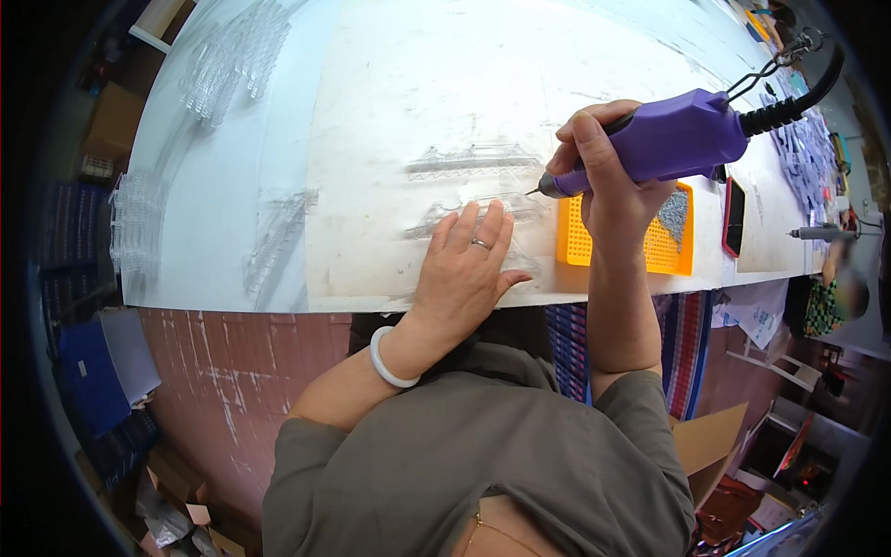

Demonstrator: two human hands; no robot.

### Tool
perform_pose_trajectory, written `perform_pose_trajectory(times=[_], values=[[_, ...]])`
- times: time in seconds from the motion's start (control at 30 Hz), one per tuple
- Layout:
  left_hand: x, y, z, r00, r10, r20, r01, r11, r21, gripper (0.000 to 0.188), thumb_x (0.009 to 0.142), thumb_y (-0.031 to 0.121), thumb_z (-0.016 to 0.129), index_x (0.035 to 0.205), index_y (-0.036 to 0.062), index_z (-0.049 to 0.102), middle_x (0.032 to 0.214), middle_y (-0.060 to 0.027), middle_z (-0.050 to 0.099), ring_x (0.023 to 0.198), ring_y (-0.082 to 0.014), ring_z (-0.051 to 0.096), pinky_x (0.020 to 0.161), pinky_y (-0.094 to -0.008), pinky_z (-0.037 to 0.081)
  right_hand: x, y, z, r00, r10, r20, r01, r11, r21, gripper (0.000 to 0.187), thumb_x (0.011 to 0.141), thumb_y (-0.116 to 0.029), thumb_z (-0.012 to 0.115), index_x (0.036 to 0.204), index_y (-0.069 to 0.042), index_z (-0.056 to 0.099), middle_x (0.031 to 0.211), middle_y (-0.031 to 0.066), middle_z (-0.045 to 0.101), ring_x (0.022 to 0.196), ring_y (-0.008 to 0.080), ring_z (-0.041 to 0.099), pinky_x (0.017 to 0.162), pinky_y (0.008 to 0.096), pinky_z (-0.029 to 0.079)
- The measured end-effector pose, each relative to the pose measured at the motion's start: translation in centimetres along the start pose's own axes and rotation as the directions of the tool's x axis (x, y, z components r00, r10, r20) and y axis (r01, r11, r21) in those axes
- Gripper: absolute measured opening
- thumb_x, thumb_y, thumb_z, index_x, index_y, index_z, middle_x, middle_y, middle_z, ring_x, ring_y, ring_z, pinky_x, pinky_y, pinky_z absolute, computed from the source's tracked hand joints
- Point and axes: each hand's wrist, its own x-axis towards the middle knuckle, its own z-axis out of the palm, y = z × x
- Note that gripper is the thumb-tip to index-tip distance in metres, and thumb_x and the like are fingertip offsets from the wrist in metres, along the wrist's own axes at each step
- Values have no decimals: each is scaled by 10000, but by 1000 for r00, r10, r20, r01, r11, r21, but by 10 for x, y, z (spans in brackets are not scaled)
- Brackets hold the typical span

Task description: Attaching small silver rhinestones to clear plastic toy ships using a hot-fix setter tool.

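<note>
A purple electric screwdriver (682, 137) is gripped in my right hand (613, 176), its thin bit pointing left and held above the table. From its rear end a black cable and a wire hanger run up to the right. My left hand (469, 260) lies flat, fingers stretched out, at the edge of a clear plastic piece (436, 218). A second clear plastic piece (473, 160) lies just beyond it. Behind my right wrist is a yellow basket (575, 232), with small grey screw-like parts (675, 215) heaped in it.
Stacks of clear plastic pieces (232, 60) lie at the far left, with another stack (139, 227) by the left edge. A dark red-rimmed tray (734, 218) sits right of the basket. Farther right are a pile of purplish pieces (803, 148) and another person (826, 302).
</note>
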Motion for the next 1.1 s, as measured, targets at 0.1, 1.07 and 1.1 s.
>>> perform_pose_trajectory(times=[0.1, 1.07, 1.1], values=[[-1, -1, 1, 1000, -1, 3, 1, 1000, -6, 657, 750, 414, 727, 1240, 9, 563, 1319, -125, 515, 1221, -301, 449, 1015, -428, 371, -1, 2, 4, 1000, 22, -2, -22, 999, -33, 52, 865, 7, 636, 902, 1, 599, 745, 109, 657, 550, 148, 640, 533, 248, 532], [2, -2, 3, 1000, -2, 0, 2, 1000, 7, 682, 737, 426, 735, 1247, 17, 544, 1313, -111, 493, 1212, -296, 447, 998, -416, 375, 0, 13, 16, 992, 113, 63, -108, 991, -84, 68, 836, 24, 674, 868, 16, 615, 713, 84, 642, 542, 130, 634, 508, 229, 529], [2, -1, 3, 1000, -1, -9, 1, 1000, -1, 676, 736, 422, 736, 1243, 17, 547, 1305, -110, 498, 1209, -297, 448, 994, -415, 378, 2, 13, 17, 989, 114, 97, -107, 991, -76, 77, 827, 25, 681, 864, 15, 615, 713, 81, 641, 545, 128, 633, 510, 231, 530]])
